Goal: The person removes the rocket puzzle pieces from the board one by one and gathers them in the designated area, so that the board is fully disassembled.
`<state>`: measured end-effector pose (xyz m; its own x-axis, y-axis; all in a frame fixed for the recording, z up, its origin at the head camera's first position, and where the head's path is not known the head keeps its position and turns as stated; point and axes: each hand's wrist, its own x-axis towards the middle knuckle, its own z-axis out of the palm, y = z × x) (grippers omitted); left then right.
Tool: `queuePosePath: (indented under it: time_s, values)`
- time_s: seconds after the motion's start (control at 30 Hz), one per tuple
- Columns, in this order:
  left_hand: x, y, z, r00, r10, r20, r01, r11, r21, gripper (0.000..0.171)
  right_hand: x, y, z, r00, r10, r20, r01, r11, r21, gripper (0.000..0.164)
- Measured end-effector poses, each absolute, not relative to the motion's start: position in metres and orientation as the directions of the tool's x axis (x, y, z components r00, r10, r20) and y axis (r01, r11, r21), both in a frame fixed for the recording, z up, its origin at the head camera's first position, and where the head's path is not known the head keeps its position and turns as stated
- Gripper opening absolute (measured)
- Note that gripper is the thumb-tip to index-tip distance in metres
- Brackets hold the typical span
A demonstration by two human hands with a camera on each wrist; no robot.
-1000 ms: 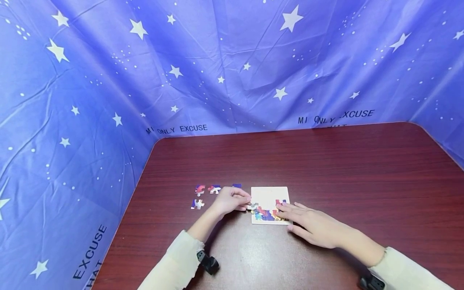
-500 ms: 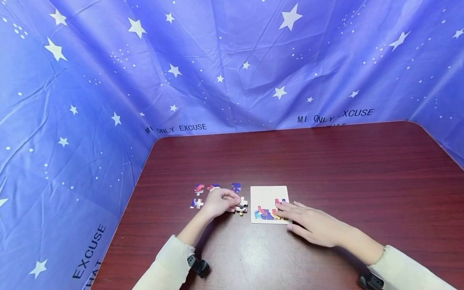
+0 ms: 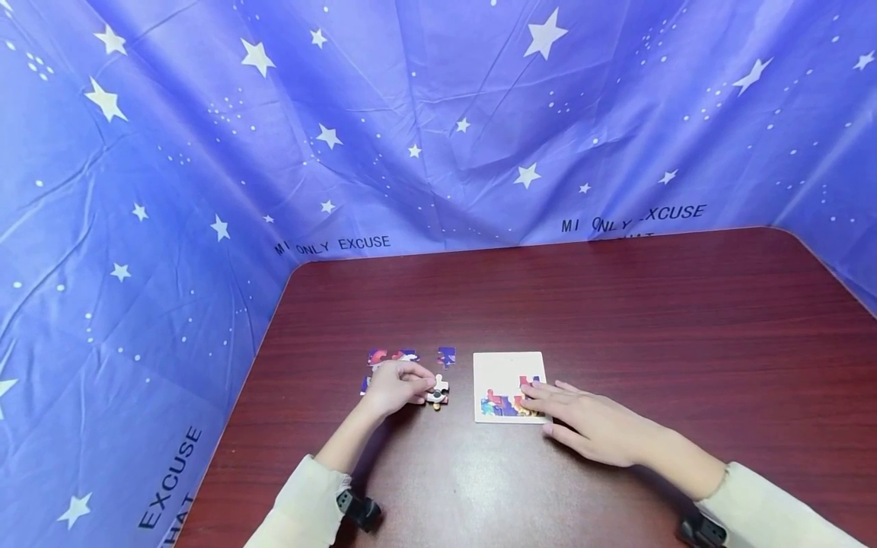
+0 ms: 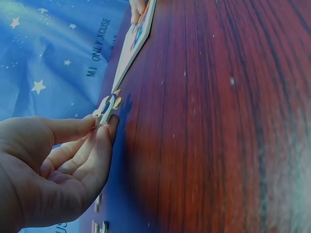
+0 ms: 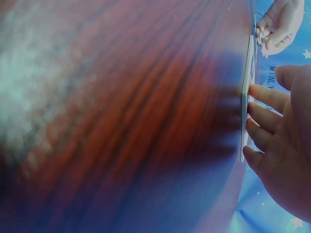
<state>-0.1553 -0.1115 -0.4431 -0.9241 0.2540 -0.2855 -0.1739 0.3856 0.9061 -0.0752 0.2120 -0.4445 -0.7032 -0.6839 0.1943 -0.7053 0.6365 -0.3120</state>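
Observation:
My left hand [image 3: 395,390] pinches a mostly white puzzle piece [image 3: 438,391] between thumb and fingers, left of the puzzle board. The left wrist view shows this puzzle piece [image 4: 108,108] at the fingertips, close over the table. A square white puzzle board [image 3: 503,367] lies to the right, with several coloured pieces [image 3: 503,405] fitted along its near side and a red-and-blue one at its right. The fingers of my right hand [image 3: 596,426] rest spread on the board's right part, covering some of the fitted pieces. In the right wrist view the fingertips meet the board [image 5: 245,97] edge-on.
Loose puzzle pieces lie on the dark red table [image 3: 617,320]: a blue one [image 3: 447,355] behind the held piece, and others [image 3: 377,355] at the left, partly hidden by my left hand. A blue star-printed curtain [image 3: 438,114] encloses the table's back and left.
My left hand has drawn the white puzzle piece leftward, away from the board's left edge. My right hand stays on the board.

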Motion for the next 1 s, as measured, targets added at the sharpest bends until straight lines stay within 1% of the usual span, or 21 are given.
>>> queuePosePath:
  time_s: [0.2, 0.53, 0.83, 1.0]
  values:
    - [-0.154, -0.125, -0.444, -0.939, 0.210, -0.273, -0.167, 0.414, 0.895, 0.018, -0.077, 0.211, -0.445, -0.682, -0.699, 0.214, -0.726, 0.614, -0.309, 0.042]
    - [-0.154, -0.142, -0.442, -0.979, 0.060, -0.197, -0.139, 0.515, 0.846, 0.007, -0.077, 0.212, -0.443, -0.685, -0.699, 0.205, -0.723, 0.616, -0.312, 0.041]
    - [-0.154, -0.147, -0.440, -0.987, 0.041, -0.155, -0.101, 0.594, 0.798, 0.005, -0.076, 0.211, -0.444, -0.692, -0.694, 0.200, -0.716, 0.624, -0.313, 0.041]
    - [-0.155, -0.148, -0.440, -0.990, 0.033, -0.137, -0.088, 0.616, 0.783, 0.004, -0.077, 0.211, -0.444, -0.695, -0.692, 0.194, -0.712, 0.627, -0.316, 0.041]
